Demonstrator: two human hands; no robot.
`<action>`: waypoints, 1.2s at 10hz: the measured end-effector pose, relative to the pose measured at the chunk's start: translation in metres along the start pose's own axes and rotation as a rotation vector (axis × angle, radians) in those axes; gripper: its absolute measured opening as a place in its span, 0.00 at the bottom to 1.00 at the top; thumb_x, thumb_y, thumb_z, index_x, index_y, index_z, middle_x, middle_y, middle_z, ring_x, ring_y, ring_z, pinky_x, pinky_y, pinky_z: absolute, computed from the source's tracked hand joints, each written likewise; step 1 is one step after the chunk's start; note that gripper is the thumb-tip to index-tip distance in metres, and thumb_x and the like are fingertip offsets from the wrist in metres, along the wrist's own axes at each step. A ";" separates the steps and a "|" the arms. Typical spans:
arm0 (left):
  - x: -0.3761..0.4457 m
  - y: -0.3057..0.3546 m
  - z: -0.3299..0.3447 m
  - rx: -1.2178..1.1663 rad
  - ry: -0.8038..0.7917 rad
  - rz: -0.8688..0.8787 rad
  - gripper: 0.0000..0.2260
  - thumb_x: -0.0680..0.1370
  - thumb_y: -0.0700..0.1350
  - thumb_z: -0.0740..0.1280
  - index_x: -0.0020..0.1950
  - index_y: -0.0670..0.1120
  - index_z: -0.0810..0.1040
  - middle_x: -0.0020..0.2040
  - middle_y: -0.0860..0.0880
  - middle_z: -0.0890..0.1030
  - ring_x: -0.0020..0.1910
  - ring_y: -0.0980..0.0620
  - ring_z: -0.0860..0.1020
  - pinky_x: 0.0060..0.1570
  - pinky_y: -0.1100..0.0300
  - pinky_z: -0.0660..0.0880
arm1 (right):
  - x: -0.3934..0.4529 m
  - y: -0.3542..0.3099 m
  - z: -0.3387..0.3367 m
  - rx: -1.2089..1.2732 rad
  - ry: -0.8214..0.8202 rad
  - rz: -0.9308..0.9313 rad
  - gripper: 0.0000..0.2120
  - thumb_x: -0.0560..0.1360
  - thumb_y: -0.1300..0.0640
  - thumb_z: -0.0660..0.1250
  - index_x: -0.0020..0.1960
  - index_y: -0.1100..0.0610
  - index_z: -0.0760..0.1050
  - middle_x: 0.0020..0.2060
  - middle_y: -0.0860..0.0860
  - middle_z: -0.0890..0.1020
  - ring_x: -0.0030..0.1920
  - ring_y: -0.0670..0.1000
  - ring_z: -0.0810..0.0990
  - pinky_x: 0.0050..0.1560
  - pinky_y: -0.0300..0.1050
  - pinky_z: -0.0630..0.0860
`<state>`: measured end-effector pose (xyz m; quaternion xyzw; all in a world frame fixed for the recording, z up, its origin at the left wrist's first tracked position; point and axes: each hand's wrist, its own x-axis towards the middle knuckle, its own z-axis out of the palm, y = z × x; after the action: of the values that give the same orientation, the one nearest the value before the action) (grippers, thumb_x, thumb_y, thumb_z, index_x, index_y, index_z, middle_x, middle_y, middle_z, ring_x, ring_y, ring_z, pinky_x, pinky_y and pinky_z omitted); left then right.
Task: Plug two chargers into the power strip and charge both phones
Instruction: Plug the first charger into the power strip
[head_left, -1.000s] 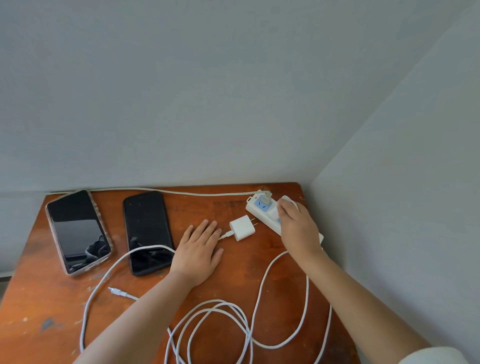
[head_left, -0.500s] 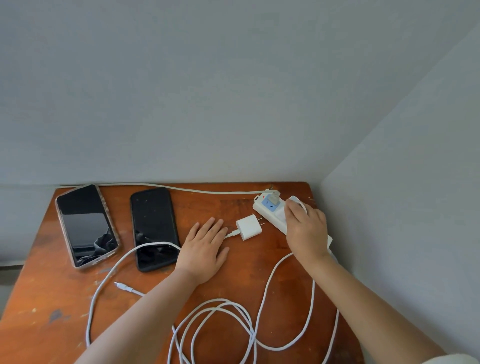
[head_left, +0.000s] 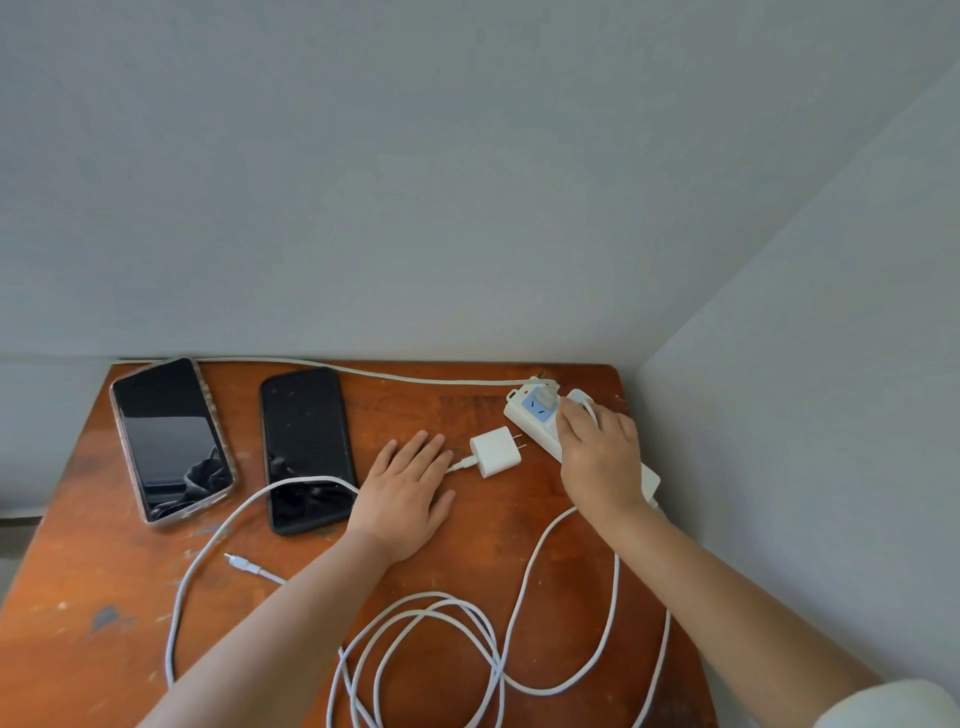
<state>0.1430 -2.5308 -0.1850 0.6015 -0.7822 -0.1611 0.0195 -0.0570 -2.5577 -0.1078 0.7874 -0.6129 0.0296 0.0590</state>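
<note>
A white power strip (head_left: 524, 415) lies at the back right of the wooden table (head_left: 93, 649). My right hand (head_left: 600, 457) is closed over a white charger (head_left: 581, 399) on the strip, hiding most of it. A second white charger (head_left: 494, 451) lies loose beside the strip, prongs pointing at it. My left hand (head_left: 408, 493) rests flat on the table just left of that charger, fingers apart, holding nothing. A phone in a clear case (head_left: 169, 436) and a black phone (head_left: 306, 447) lie face up at the left, with no cable in them.
White charging cables (head_left: 441, 649) loop over the front of the table, and one free connector end (head_left: 236, 560) lies near my left forearm. The strip's cord (head_left: 389, 375) runs along the back edge. Grey walls close in behind and on the right.
My right hand stays pressed on the charger at the strip and my left hand stays flat. Only the view has shifted a little.
</note>
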 end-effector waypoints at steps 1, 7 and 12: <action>0.000 0.000 0.000 0.003 0.000 -0.001 0.23 0.79 0.57 0.47 0.73 0.53 0.52 0.76 0.52 0.52 0.74 0.53 0.45 0.68 0.55 0.35 | 0.002 0.003 -0.002 -0.033 0.004 -0.033 0.27 0.48 0.65 0.83 0.45 0.67 0.80 0.41 0.63 0.85 0.39 0.62 0.84 0.36 0.53 0.81; 0.000 0.000 0.000 -0.001 0.000 0.002 0.23 0.79 0.57 0.47 0.73 0.52 0.53 0.76 0.52 0.53 0.74 0.52 0.45 0.69 0.55 0.36 | 0.003 0.006 0.006 -0.034 0.049 -0.009 0.28 0.48 0.64 0.83 0.46 0.66 0.80 0.43 0.62 0.85 0.41 0.61 0.84 0.38 0.51 0.80; 0.000 0.002 -0.002 0.004 -0.008 0.001 0.23 0.79 0.57 0.47 0.73 0.52 0.52 0.76 0.52 0.52 0.74 0.52 0.45 0.70 0.54 0.37 | -0.002 0.002 0.010 -0.031 0.050 0.020 0.27 0.51 0.65 0.82 0.48 0.67 0.80 0.45 0.64 0.84 0.42 0.63 0.83 0.39 0.54 0.80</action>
<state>0.1420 -2.5306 -0.1823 0.6007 -0.7828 -0.1617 0.0152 -0.0597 -2.5571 -0.1176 0.7791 -0.6196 0.0404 0.0862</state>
